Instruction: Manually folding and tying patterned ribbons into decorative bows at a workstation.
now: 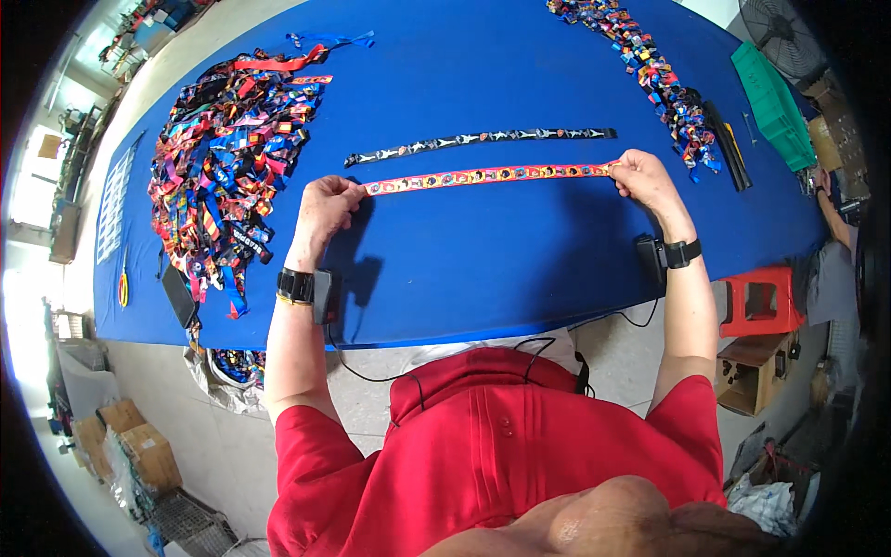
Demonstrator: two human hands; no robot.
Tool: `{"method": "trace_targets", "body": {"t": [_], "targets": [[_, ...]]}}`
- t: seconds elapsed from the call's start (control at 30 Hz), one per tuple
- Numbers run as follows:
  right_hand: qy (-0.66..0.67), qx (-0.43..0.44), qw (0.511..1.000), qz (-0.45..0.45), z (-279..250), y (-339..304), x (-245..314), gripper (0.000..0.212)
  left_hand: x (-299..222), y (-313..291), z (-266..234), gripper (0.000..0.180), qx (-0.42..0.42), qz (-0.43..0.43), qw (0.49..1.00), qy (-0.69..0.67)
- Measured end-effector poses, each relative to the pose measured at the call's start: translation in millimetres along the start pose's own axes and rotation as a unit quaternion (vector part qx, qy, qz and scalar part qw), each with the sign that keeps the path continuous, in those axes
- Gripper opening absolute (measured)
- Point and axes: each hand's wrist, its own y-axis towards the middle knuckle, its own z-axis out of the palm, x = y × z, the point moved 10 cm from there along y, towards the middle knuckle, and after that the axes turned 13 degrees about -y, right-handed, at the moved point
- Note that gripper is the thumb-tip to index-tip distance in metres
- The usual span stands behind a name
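Note:
A red printed ribbon strap (492,174) with a row of small yellow and dark pictures is stretched nearly straight across the blue table. My left hand (327,212) pinches its left end, and my right hand (647,181) has the other end between thumb and fingers. Just beyond it lies a black printed strap (478,139) with white figures, flat and untouched. To the left of my left hand spreads a large heap of mixed colourful straps (232,158).
A long row of bundled straps (654,79) runs down the right side, beside black and yellow long-handled tools (729,148). A green crate (772,104) is at the far right, with a red stool (763,302) below. Another person's arm (832,209) shows at the right edge.

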Motion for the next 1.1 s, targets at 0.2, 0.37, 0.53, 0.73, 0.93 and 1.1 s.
{"method": "trace_targets", "body": {"t": [0.2, 0.37, 0.53, 0.73, 0.93, 1.1], "targets": [[-0.048, -0.054, 0.997, 0.017, -6, 2, -2, 0.022, 1, 3, -16, 0.018, -0.050, 0.021, 0.998, 0.040], [-0.038, -0.061, 0.997, 0.037, -8, 3, -7, 0.021, -2, 3, -15, 0.020, -0.088, 0.027, 0.991, 0.100], [-0.025, -0.053, 0.996, 0.065, -8, 9, -21, 0.021, 4, 2, -16, 0.017, -0.078, -0.003, 0.997, 0.026], [-0.040, -0.051, 0.995, 0.078, -9, 9, -21, 0.020, 3, 1, -12, 0.017, -0.079, 0.000, 0.997, 0.012], [-0.030, -0.046, 0.995, 0.085, -9, 13, -31, 0.020, 0, -1, -10, 0.014, -0.089, -0.006, 0.996, 0.025], [-0.017, -0.047, 0.994, 0.094, -7, 13, -29, 0.020, 7, 1, -15, 0.017, -0.091, -0.013, 0.996, 0.009]]}}
